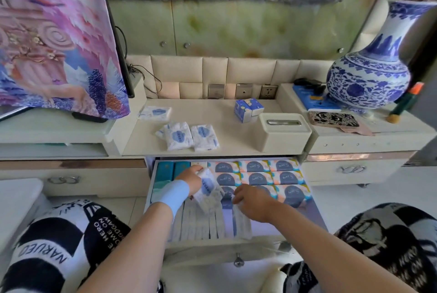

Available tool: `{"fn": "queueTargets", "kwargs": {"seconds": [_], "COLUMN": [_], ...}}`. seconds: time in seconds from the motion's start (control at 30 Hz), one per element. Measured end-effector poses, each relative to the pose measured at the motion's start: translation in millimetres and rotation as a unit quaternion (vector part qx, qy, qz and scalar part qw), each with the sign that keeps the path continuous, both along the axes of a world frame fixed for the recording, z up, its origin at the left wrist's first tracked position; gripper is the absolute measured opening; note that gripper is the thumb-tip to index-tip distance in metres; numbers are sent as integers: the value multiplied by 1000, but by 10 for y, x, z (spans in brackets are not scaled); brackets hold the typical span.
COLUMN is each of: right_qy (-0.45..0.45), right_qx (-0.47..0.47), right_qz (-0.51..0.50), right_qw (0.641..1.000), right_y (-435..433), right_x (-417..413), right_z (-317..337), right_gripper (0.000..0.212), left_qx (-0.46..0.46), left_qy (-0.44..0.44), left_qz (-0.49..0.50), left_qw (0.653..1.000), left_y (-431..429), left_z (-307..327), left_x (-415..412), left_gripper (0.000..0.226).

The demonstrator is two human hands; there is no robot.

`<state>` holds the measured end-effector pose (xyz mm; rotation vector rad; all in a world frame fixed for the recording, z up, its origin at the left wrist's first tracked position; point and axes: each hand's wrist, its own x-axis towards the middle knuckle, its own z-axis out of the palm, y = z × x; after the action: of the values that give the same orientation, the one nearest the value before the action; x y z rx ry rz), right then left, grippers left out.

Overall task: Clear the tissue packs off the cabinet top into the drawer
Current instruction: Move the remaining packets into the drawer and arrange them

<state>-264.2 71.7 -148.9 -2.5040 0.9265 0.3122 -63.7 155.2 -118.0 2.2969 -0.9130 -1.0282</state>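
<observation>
Head view: left hand [189, 180] grips a crinkly rectangular tissue pack [209, 192].

I'm at home here, some kind of living room or bedroom. Big blue-and-white vase [369, 75] on the low cabinet [212, 122], padded wall panel [212, 73] with sockets [268, 91], and a patterned cloth [59, 44] draped over a screen.
</observation>
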Motion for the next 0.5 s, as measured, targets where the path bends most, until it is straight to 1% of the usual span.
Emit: {"fn": "queueTargets", "kwargs": {"seconds": [0.07,0.1,0.13,0.27,0.37,0.4,0.43,0.47,0.5], "right_qy": [-19,-24,-34,-72,-43,-40,-48,-47,-26], "right_qx": [-18,-21,-24,-23,-41,-26,1,27,39], "right_qz": [-25,-31,-32,-68,-77,-98,-139,-187,-222], "right_qw": [999,999,999,995,995,994,989,981,974], "right_y": [43,64,88,151,118,112,121,136,151], "right_x": [35,29,27,106,220,244,257,259,263], "right_z": [-64,-129,-187,-233,-217,-239,-258,-282,-310], "right_gripper": [27,27,31,67,86,87,83,74,61], "left_qx": [3,6,9,-6,-23,-26,-30,-32,-35], "left_qy": [4,10,21,70,77,74,76,75,73], "left_qz": [-2,-1,7,45,62,66,67,67,65], "left_qw": [1000,1000,1000,996,995,995,994,994,995], "left_y": [0,14,30,51,44,50,55,57,56], "left_z": [-40,-62,-82,-154,-146,-143,-142,-152,-171], "left_x": [-19,-28,-36,7,72,86,95,103,115], "left_gripper": [51,49,47,35,31,29,27,24,22]}}
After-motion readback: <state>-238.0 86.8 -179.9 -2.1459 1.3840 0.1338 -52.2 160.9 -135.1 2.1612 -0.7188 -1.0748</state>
